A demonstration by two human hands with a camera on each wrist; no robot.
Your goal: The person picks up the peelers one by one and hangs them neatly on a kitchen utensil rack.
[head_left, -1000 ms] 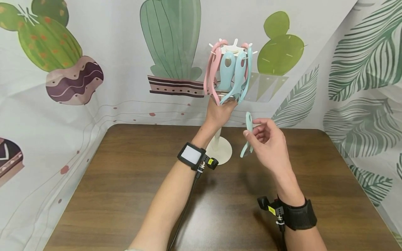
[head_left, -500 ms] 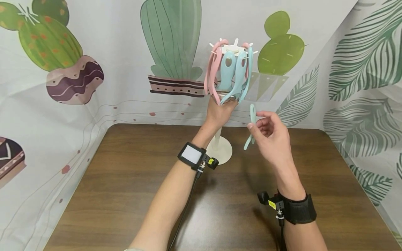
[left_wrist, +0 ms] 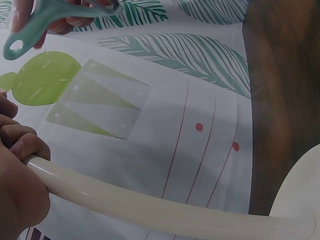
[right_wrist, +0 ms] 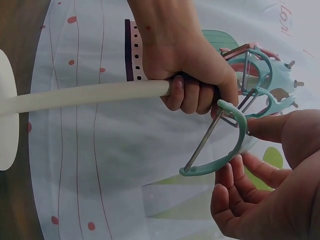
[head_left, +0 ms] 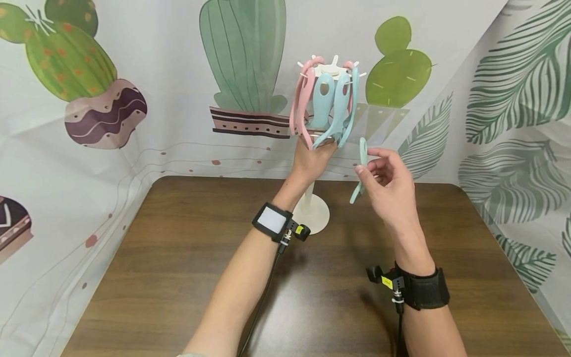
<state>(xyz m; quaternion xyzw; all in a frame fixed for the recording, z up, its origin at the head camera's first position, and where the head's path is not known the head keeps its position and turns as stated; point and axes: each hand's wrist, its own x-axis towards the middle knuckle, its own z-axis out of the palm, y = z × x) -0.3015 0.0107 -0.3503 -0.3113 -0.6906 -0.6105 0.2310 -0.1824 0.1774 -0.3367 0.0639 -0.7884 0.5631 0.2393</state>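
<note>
A white stand (head_left: 318,210) rises from the table, with several Y-shaped peelers hanging around its top. Pink peelers (head_left: 304,96) are on the left side and light blue peelers (head_left: 322,104) toward the front and right. My left hand (head_left: 312,161) grips the stand's pole (left_wrist: 125,192) just below them, fingers wrapped around it in the right wrist view. My right hand (head_left: 392,186) pinches a mint-green peeler (right_wrist: 243,132) by its handle between thumb and fingers. This peeler is upright in the head view, handle hole up, right of and below the hanging ones, apart from them.
White prongs (head_left: 334,60) stick out around the stand's top. The brown wooden table (head_left: 178,258) ends at a cloth backdrop (head_left: 174,114) printed with cacti and leaves. Each wrist wears a strapped camera with a cable (head_left: 263,302).
My right hand has moved up and slightly to the right, away from me, carrying the mint-green peeler. The left hand and stand have stayed in place.
</note>
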